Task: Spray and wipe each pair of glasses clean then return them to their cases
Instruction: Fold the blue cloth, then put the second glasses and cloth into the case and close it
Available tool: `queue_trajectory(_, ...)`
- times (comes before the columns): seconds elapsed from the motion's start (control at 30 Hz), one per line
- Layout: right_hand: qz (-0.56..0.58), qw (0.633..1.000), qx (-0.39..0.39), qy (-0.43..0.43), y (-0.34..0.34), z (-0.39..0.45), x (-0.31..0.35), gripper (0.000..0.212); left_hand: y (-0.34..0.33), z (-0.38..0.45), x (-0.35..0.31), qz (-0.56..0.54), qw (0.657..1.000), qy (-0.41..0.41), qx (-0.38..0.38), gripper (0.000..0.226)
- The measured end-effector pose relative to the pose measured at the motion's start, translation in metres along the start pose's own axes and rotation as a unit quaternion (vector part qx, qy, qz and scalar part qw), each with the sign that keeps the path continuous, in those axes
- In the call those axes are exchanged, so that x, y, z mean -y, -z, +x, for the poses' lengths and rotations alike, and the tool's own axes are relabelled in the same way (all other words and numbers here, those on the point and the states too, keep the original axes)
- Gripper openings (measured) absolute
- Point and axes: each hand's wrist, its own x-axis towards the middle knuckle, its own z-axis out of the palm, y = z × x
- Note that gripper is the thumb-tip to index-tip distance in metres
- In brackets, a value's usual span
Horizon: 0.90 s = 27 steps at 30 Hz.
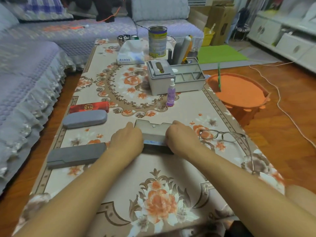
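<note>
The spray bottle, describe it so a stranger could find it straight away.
On the floral table, look just in front of the grey organiser box. The spray bottle stands upright there, the only small, clear purple thing with a white nozzle.

Dim, warm indoor light; soft, edge-warped picture.

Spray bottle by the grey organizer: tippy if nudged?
Probably. The spray bottle stands upright, tall and narrow, so a push near its white cap likely topples it. Round body, so it may then roll on the tablecloth. Looks small, probably light.
</note>
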Motion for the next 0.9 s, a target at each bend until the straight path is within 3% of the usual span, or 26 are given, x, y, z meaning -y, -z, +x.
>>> queue_trajectory(0.1,0.099,0.977,-0.181,-0.044,-0.002,-0.041,-0.032,0.02,-0.004,-0.037,-0.001,-0.089,0.996,-0.01,-0.019,0.032)
queue_trajectory(0.17,0.079,0.939,-0.311,-0.12,-0.008,-0.074,-0.067,0.018,-0.01,-0.06,0.002,-0.132,0.989,-0.037,-0.05,0.035)
queue_trajectory(0.2,0.049,0.925,-0.328,-0.185,-0.012,-0.087,-0.085,0.023,-0.014,-0.069,0.005,-0.162,0.984,-0.043,-0.064,0.035)
queue_trajectory(0.27,0.034,0.914,-0.251,-0.317,-0.022,-0.099,-0.119,0.038,-0.021,-0.08,0.008,-0.231,0.969,-0.047,-0.078,0.03)
queue_trajectory(0.37,0.114,0.906,-0.14,-0.383,-0.031,-0.094,-0.147,0.033,-0.028,-0.088,0.0,-0.351,0.934,-0.036,-0.051,0.021)
queue_trajectory(0.5,0.19,0.895,-0.202,-0.35,-0.021,-0.086,-0.139,0.034,-0.033,-0.095,-0.009,-0.453,0.891,-0.03,0.003,0.02)
queue_trajectory(0.6,0.207,0.9,-0.265,-0.276,-0.008,-0.09,-0.114,0.034,-0.032,-0.101,-0.01,-0.54,0.841,0.0,0.03,0.019)
queue_trajectory(0.8,0.203,0.905,-0.352,-0.126,0.008,-0.106,-0.051,0.028,-0.02,-0.121,-0.012,-0.691,0.72,0.054,0.021,0.027)
queue_trajectory(0.9,0.207,0.905,-0.358,-0.097,0.008,-0.108,-0.033,0.032,-0.01,-0.128,-0.011,-0.708,0.704,0.046,-0.011,0.025)
